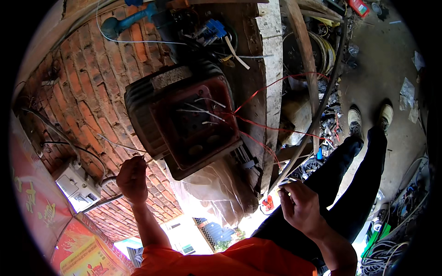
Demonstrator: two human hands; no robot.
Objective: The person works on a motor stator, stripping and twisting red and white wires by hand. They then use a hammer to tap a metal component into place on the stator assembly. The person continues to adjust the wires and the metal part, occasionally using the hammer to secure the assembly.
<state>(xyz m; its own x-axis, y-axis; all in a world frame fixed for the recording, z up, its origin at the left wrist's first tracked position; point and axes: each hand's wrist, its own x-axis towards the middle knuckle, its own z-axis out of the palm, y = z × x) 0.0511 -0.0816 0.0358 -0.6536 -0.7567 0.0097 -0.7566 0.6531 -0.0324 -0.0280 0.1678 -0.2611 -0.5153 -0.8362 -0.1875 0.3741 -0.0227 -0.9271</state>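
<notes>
Open motor junction box, both bare hands held clear of it

Positions are read from the centre of the view, 12 o'clock at the top. A finned motor is seen just off centre toward 10 o'clock; its red-lined junction box is left uncovered. Inside, several white-sleeved leads are fanned out. Red wires are led out over the box's 3 o'clock edge and spread toward 2 and 4 o'clock.

The left hand is placed at 8 o'clock, just beside the motor's lower corner. Its fingertips are brought together; a thin strand is seen close by, but whether it is pinched cannot be told. The right hand is raised at 4 o'clock, well apart from the box, with fingers curled and thumb drawn against the forefinger; whether anything fine is held there cannot be told.

A brick surface is noted at 10 o'clock, a pale board between 1 and 2, and a grey electrical box between 8 and 9. Clear plastic sheeting is bunched below the motor, toward 6 o'clock
</notes>
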